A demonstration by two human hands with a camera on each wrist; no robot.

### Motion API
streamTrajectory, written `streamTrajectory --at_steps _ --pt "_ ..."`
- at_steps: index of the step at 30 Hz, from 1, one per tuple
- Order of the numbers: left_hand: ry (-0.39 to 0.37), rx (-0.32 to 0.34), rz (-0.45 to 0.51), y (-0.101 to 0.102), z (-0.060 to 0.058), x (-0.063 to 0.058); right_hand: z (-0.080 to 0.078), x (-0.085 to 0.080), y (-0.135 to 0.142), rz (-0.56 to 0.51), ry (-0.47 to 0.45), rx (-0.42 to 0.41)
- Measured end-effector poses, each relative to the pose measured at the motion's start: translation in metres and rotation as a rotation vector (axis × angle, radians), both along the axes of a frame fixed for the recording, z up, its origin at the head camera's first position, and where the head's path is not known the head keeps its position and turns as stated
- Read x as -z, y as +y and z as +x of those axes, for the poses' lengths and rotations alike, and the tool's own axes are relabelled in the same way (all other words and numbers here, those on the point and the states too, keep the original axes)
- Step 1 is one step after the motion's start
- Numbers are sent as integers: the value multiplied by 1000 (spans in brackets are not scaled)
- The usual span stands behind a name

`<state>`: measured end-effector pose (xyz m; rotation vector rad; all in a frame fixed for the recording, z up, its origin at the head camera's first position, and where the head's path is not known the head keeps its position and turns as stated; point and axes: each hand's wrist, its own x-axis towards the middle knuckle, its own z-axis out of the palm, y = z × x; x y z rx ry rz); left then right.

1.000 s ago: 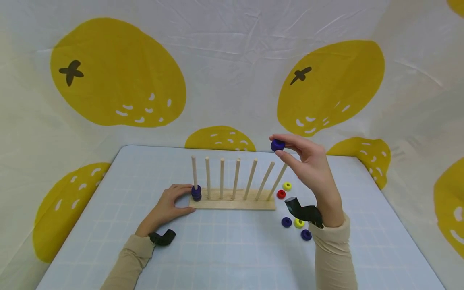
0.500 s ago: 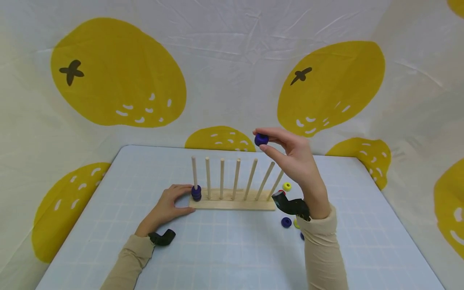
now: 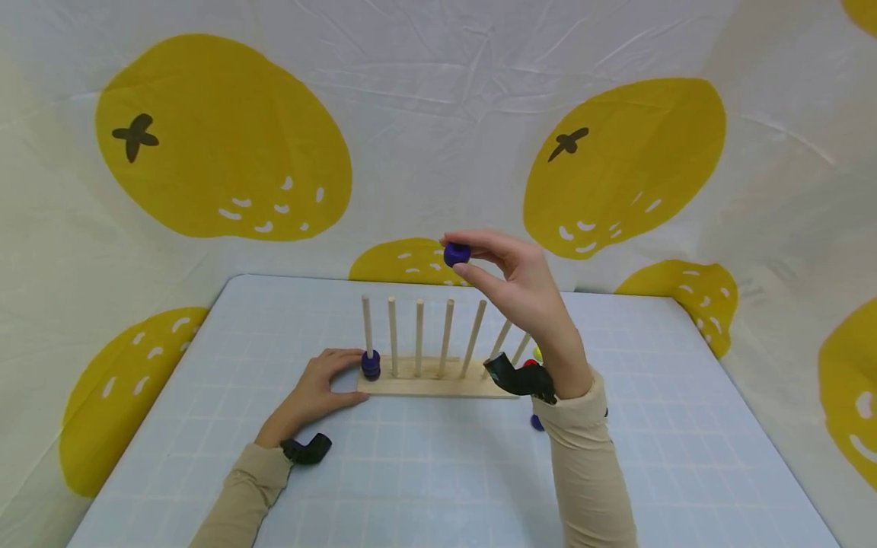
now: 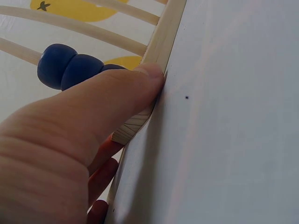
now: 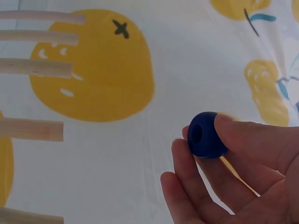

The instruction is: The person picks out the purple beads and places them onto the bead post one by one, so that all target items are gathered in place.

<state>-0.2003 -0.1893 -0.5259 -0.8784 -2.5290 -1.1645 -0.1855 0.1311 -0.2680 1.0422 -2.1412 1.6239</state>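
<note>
A wooden peg rack (image 3: pixel 438 387) with a row of upright pegs stands on the table. Blue beads (image 3: pixel 371 365) are stacked low on its leftmost peg, and the left wrist view shows these beads (image 4: pixel 57 65) close by. My left hand (image 3: pixel 317 392) grips the left end of the base, its thumb (image 4: pixel 117 93) on the front edge. Above the pegs, my right hand (image 3: pixel 524 285) pinches a blue bead (image 3: pixel 457 254) between thumb and fingers. In the right wrist view the hole of this bead (image 5: pixel 208 135) faces the pegs (image 5: pixel 37 128).
Right of the rack, a red bead (image 3: pixel 530 363), a yellow bead (image 3: pixel 537 354) and a blue bead (image 3: pixel 537 422) lie on the table, partly hidden by my right arm. A fruit-patterned cloth (image 3: pixel 438 152) hangs behind the table (image 3: pixel 411 472).
My right hand has moved left and slightly up with the blue bead, from beyond the right end of the rack to above its middle pegs. The left hand has stayed put.
</note>
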Motion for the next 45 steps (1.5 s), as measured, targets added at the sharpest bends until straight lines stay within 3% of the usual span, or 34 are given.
streamTrajectory --at_steps 10,17,23,31,38,45 --pt "-6 15 16 -2 -3 4 -13 -1 -25 -36 8 -94" --pt "-16 4 6 -2 -2 2 -27 10 -43 -75 33 -205" --pt "-24 -3 -3 -2 -2 3 -37 21 -58 -82 29 -254" --pt "-26 0 12 -2 -2 2 -44 28 -69 22 -21 -265" --pt "-4 7 13 -2 -2 1 -49 35 -75 126 -128 -294" --pt "-14 6 13 -1 -1 1 -49 38 -75 215 -149 -285"
